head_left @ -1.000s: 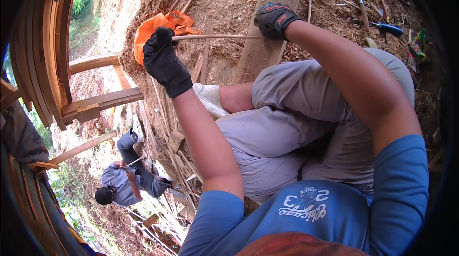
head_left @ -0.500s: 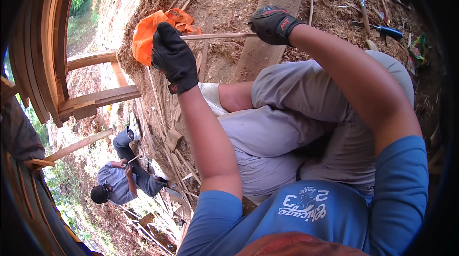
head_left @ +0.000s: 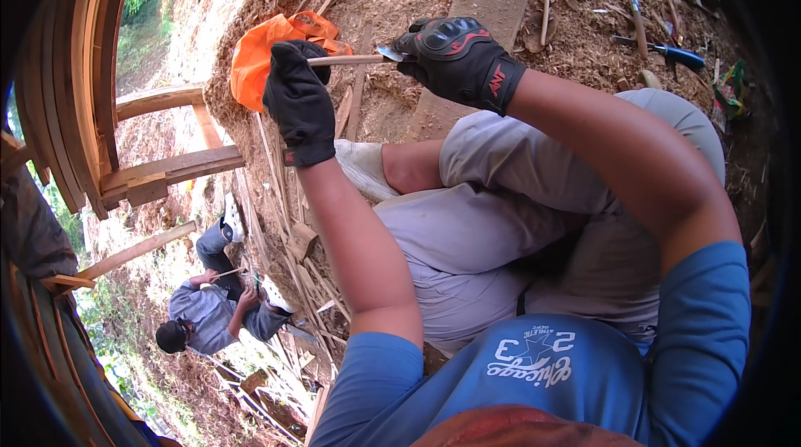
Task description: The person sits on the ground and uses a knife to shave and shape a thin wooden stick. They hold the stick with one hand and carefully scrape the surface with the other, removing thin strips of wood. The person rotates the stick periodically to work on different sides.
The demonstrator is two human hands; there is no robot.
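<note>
"Surface?"
"Brown ground (head_left: 396,0) strewn with shavings; brown timber framing (head_left: 88,88) upper left."
"The slim pale wooden stick (head_left: 355,60)?"
"Upper centre, nearly level, left to right. The black-gloved left hand (head_left: 299,105) grips it; the black-gloved right hand (head_left: 453,59) clenches a silver metal blade (head_left: 390,53) near its visible right end."
"Around?"
"Crumpled orange bag (head_left: 254,59), partly blocked by the left hand."

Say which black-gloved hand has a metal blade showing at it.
The right hand: a blade juts from it, close to the stick. The left hand grips the stick, with no blade showing there.
</note>
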